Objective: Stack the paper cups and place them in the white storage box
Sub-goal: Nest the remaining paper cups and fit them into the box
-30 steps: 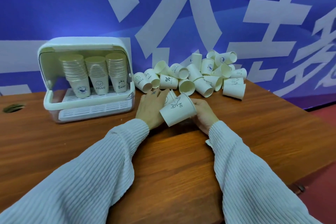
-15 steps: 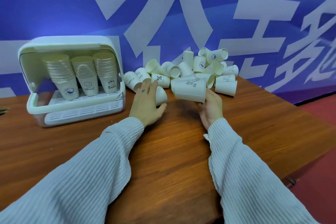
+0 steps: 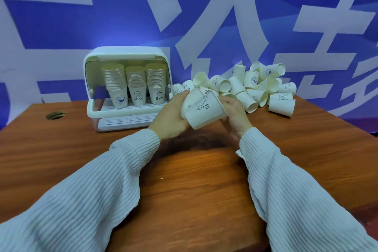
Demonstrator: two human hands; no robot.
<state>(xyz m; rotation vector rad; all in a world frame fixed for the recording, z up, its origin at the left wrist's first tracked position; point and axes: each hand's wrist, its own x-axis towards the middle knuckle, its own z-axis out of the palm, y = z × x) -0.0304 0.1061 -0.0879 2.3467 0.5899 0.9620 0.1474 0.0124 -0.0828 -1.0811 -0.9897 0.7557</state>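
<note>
Blue banner (image 3: 102,26) w/ big white characters fills the bkgd; below it a wooden table (image 3: 194,180). Head view: white storage box (image 3: 126,55) sits at table's back left, lid up, front open, w/ three stacks of paper cups (image 3: 135,82) standing upside down inside on the slotted tray. Loose cups (image 3: 255,88) lie in a heap at back right, most on their sides, near the box but apart from it. Left hand (image 3: 173,116) and right hand (image 3: 237,114) are both curled around a "Hi" cup (image 3: 204,112), held tilted above the table between them, mouth toward the camera; more cups seem nested behind it, count unclear. Ribbed white sleeves (image 3: 81,200) cover both arms.
</note>
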